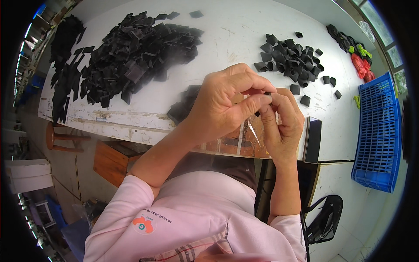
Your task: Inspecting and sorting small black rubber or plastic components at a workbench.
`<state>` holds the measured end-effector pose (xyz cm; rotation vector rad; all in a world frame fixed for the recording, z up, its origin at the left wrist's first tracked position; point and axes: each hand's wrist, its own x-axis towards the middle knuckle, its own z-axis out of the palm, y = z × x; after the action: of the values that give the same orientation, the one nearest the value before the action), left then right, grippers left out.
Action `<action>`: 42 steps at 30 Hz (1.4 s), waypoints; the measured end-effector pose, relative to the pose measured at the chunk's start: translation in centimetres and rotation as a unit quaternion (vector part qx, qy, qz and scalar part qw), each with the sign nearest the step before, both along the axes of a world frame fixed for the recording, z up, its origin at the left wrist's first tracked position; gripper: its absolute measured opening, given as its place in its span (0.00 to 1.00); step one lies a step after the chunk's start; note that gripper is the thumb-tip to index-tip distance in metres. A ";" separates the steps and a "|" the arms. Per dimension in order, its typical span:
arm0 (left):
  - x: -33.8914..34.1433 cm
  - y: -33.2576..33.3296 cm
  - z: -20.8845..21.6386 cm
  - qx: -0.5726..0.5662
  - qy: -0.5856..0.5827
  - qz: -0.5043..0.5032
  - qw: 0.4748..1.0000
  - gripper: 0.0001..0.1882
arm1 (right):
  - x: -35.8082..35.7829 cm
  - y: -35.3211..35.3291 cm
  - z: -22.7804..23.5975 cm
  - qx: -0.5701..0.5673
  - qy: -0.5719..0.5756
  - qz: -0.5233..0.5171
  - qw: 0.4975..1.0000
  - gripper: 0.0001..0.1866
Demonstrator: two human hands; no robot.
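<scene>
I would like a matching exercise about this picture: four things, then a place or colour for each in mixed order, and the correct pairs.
1. small black piece
2. heap of flat black pieces
3. openwork basket
4. wooden stool

A. blue
B. on the floor
C. held in the fingers
D. on the left part of the table

Pairs: 1-C, 2-D, 3-A, 4-B
</scene>
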<state>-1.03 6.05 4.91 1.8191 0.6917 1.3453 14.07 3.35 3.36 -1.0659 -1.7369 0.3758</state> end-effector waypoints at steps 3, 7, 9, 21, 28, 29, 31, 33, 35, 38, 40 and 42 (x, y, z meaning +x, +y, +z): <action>0.4 0.0 -0.4 -0.022 -0.064 0.019 0.998 0.03 | -0.5 -0.4 0.6 0.004 0.002 -0.016 1.000 0.09; 1.2 -0.4 -1.6 -0.098 -0.237 0.037 0.966 0.04 | -1.1 -0.4 1.2 0.014 0.001 -0.044 0.999 0.09; 1.4 -0.8 -2.0 -0.163 -0.305 0.040 0.938 0.06 | -1.2 -0.3 1.2 0.027 -0.023 -0.049 0.998 0.08; 2.8 -1.6 -2.8 -0.218 -0.429 0.043 0.876 0.05 | 0.1 -0.7 1.7 -0.281 0.311 0.069 0.905 0.09; 2.8 -1.8 -3.2 -0.188 -0.393 0.062 0.898 0.05 | 0.0 0.1 -0.1 -0.382 0.508 0.089 0.767 0.08; 2.6 -1.7 -3.3 -0.180 -0.383 0.060 0.904 0.05 | -0.2 -0.1 -0.5 -0.413 0.491 0.065 0.764 0.08; 2.6 -1.7 -3.4 -0.175 -0.365 0.058 0.913 0.05 | -0.2 -0.6 -1.0 -0.324 0.496 0.092 0.800 0.09; 2.7 -1.8 -3.3 -0.190 -0.352 0.074 0.914 0.05 | 0.0 -1.1 -0.7 -0.265 0.435 0.043 0.860 0.10; 2.9 -1.9 -3.1 -0.247 -0.418 0.024 0.874 0.06 | 0.1 -1.0 0.1 -0.121 0.147 0.033 0.981 0.11; 3.0 -1.9 -2.9 -0.271 -0.461 -0.030 0.844 0.08 | 0.1 -0.4 1.9 0.001 -0.100 -0.011 0.995 0.10; 2.8 -1.8 -2.8 -0.268 -0.467 -0.043 0.841 0.09 | 0.6 -0.2 3.1 0.003 -0.167 -0.019 0.986 0.08; 2.6 -1.9 -2.9 -0.270 -0.468 -0.040 0.841 0.09 | 0.5 0.2 3.3 -0.001 -0.175 -0.019 0.984 0.06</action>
<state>1.56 4.18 2.03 0.5903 0.3731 1.5562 14.61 3.50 6.62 -1.2197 -2.0219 0.1719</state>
